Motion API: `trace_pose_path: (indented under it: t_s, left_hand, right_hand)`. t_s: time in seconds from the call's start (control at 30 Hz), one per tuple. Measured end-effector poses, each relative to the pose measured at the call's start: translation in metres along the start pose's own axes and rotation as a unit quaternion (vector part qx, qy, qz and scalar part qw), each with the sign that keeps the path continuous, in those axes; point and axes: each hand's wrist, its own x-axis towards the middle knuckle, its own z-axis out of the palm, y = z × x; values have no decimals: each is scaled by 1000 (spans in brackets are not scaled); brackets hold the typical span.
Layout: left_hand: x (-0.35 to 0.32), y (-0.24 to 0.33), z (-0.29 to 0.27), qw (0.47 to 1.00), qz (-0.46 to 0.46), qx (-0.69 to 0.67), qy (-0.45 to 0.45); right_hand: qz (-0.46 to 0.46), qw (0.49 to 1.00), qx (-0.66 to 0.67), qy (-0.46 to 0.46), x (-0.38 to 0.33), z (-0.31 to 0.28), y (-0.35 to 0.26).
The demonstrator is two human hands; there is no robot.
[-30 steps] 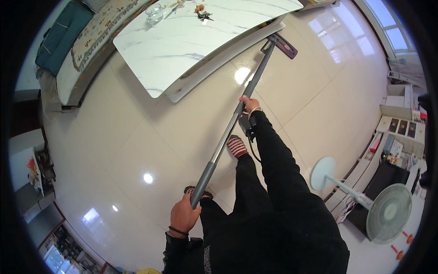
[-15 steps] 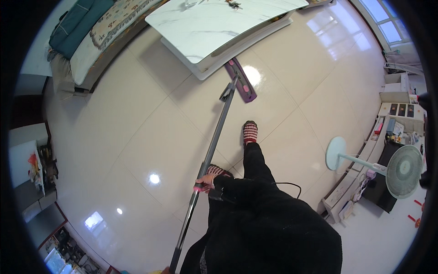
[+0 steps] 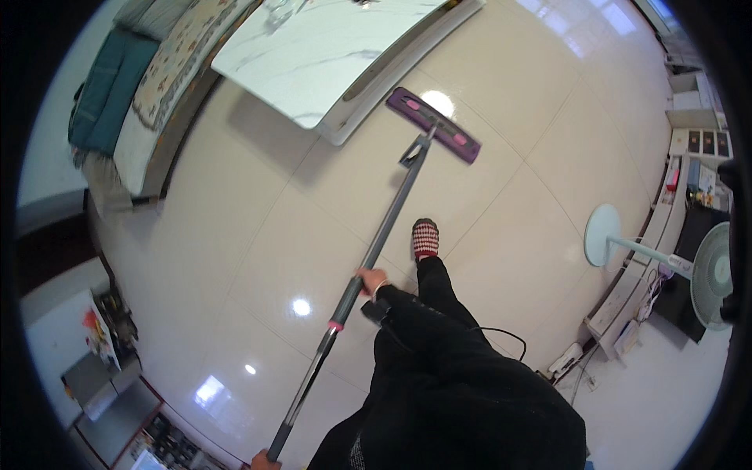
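— Where's the mop point(image 3: 368, 258) right now?

— Its long grey pole runs slantwise across the pale tiled floor point(image 3: 235, 258), from the bottom edge of the view up to the flat purple mop head point(image 3: 435, 125). The head lies flat on the tiles, just beside the edge of the white marbled desk point(image 3: 313, 55).

— And the hands?

— The right hand point(image 3: 370, 280) sits about midway along the pole, fingers clenched round it just above a pink ring on the shaft. The left hand point(image 3: 262, 460) is at the pole's lower end, right at the bottom edge of the view (only a sliver shows), so I can't tell how its fingers stand, though it touches the pole's end.

— Anything else close by?

— A foot in a checked slipper point(image 3: 425, 239) stands on the tiles just right of the pole. Well off to the right stands a white pedestal fan point(image 3: 666, 258), and far to the upper left a bed point(image 3: 149, 86) with a patterned cover.
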Motion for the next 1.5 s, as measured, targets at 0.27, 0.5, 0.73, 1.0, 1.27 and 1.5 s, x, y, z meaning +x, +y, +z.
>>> trace_pose_path:
  t_s: [0.27, 0.5, 0.73, 1.0, 1.27, 1.5]
  left_hand:
    - [204, 361, -118, 977, 183, -11, 109]
    - [230, 695, -242, 836, 511, -66, 190]
    - [182, 769, -233, 848, 509, -149, 9]
    - [193, 527, -184, 846, 518, -124, 23]
    - [170, 90, -104, 900, 415, -129, -20]
    - [120, -254, -27, 991, 117, -20, -62]
  right_hand:
    - [-163, 948, 272, 26, 25, -220, -183]
    - [-128, 894, 372, 215, -26, -383, -131]
    - [-8, 878, 383, 287, -53, -371, -9]
    - [-55, 928, 337, 150, -16, -229, -26]
    - [-79, 919, 387, -17, -33, 47, -10]
    - [126, 969, 206, 44, -104, 251, 170]
